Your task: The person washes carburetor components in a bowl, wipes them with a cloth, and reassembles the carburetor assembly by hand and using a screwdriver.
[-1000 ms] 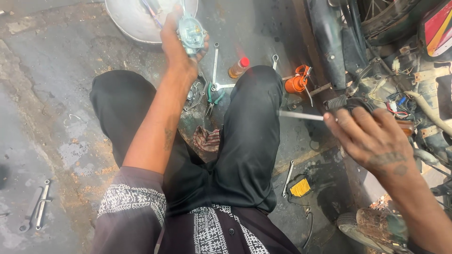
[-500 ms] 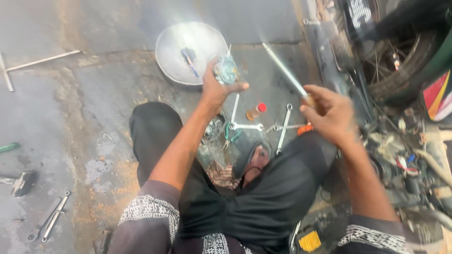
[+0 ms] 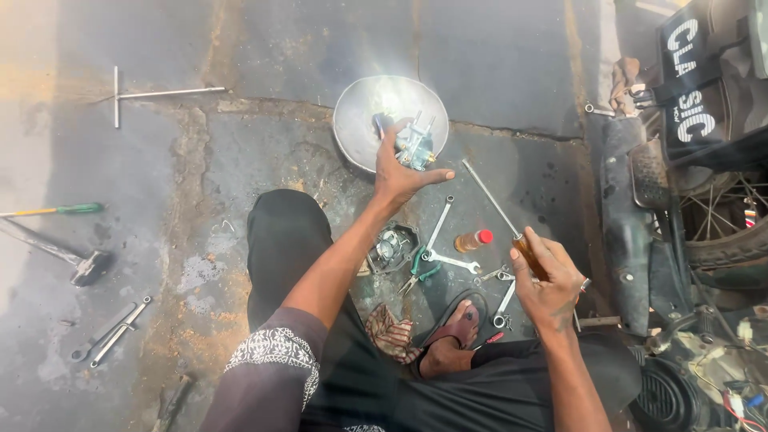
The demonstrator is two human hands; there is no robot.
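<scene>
- Fingers (image 3: 398, 154) of the left hand (image 3: 400, 172) are wrapping around a small metal carburetor (image 3: 415, 142), thumb sticking out to the side, so it's pinched up off the ground right over the round metal bowl (image 3: 360, 120).
- Right hand (image 3: 548, 280) is closing around the brown handle of a long screwdriver (image 3: 500, 212), fingers curled tight on the grip.
- Screwdriver's long axis is running up and away from the right fingers, with the tip pointing toward the left hand and ending just short of the carburetor. So the part is sitting up-left of the right fingers, near but not touching the blade.
- Just below the left fingers, on the ground between the knees: a carburetor bowl piece (image 3: 392, 246), a couple of spanners (image 3: 438, 232), green-handled pliers (image 3: 420, 276) and a small orange bottle with a red cap (image 3: 472, 240).
- Surface is rough, stained concrete (image 3: 264, 48). Far out from the left fingers a T-handle wrench (image 3: 152, 94), a green screwdriver (image 3: 56, 210) and a hammer (image 3: 80, 262) are lying around.
- Beyond the right fingers a motorcycle (image 3: 704, 160) is crowding that side, so room there looks tight.
</scene>
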